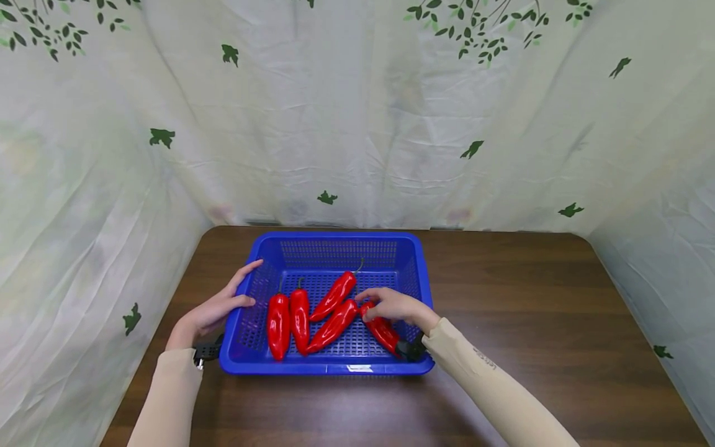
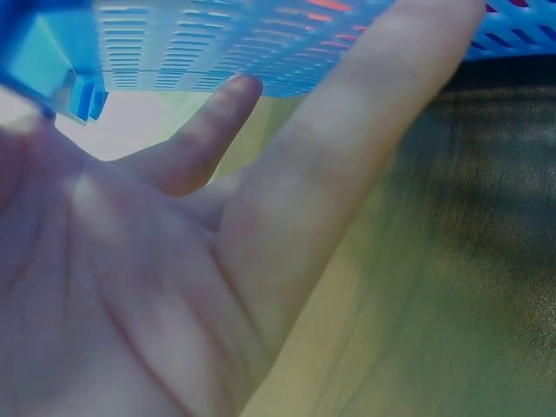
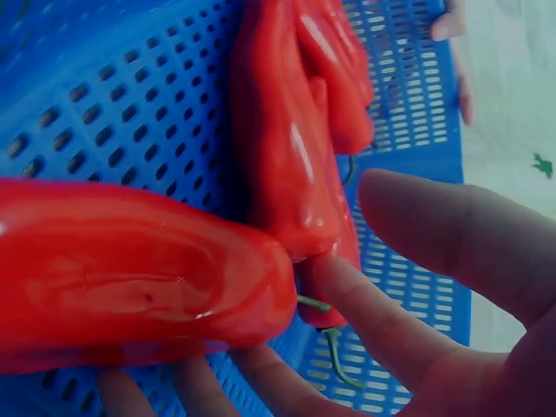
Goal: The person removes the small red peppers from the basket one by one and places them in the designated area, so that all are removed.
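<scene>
Inside a blue plastic basket (image 1: 326, 369) lie several shiny red chili peppers (image 1: 278, 326) with green stems. My right hand (image 1: 393, 305) reaches in over the rightmost pepper (image 1: 382, 330). In the right wrist view, fingertips lie along the lower side of this pepper (image 3: 148, 278), near its stem end. The thumb (image 3: 434, 213) is held apart from it, and the index fingertip is right at the end of a neighbouring pepper (image 3: 291, 148). My left hand (image 1: 215, 310) rests at the basket's left rim with fingers extended; its palm faces the perforated wall (image 2: 200, 43) in the left wrist view.
The basket stands on a brown wooden table (image 1: 519, 323), which stretches out to its right. Pale curtains with leaf prints (image 1: 357, 124) hang behind and at both sides. Black wrist mounts (image 1: 412, 347) sit close to the basket's right and left edges.
</scene>
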Action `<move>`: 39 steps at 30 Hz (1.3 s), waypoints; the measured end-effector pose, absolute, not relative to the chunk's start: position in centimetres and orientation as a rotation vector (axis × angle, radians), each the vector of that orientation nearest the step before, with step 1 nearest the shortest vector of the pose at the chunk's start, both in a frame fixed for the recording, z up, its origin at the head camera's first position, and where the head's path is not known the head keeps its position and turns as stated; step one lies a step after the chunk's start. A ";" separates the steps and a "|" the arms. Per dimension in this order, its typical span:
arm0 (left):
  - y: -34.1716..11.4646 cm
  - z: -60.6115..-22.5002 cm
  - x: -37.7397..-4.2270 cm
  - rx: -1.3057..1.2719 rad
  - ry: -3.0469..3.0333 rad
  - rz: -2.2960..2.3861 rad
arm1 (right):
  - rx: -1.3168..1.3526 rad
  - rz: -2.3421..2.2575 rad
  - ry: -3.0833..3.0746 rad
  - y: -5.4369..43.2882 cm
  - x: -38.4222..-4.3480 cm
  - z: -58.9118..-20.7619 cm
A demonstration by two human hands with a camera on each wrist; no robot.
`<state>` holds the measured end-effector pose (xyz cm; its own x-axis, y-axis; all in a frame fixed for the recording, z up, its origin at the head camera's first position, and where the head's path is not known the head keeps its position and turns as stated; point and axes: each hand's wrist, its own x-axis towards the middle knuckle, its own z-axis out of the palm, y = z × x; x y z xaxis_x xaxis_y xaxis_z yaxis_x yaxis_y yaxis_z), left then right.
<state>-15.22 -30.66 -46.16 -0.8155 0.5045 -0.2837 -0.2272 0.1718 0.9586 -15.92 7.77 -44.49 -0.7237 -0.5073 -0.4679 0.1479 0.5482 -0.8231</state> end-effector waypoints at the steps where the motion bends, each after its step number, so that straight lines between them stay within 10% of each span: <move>1: -30.7 -46.2 -15.2 0.262 1.900 1.697 | -0.296 -1.184 2.084 7.7 -15.9 -44.6; 39: -30.5 -46.4 -15.1 0.242 1.983 1.691 | -0.364 -1.386 2.133 7.9 -16.1 -45.0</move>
<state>-15.07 -30.47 -46.39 -0.8496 0.4542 -0.2680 -0.1928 0.2054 0.9595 -16.05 7.90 -45.03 -0.8040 -0.5082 -0.3088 0.0755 0.4278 -0.9007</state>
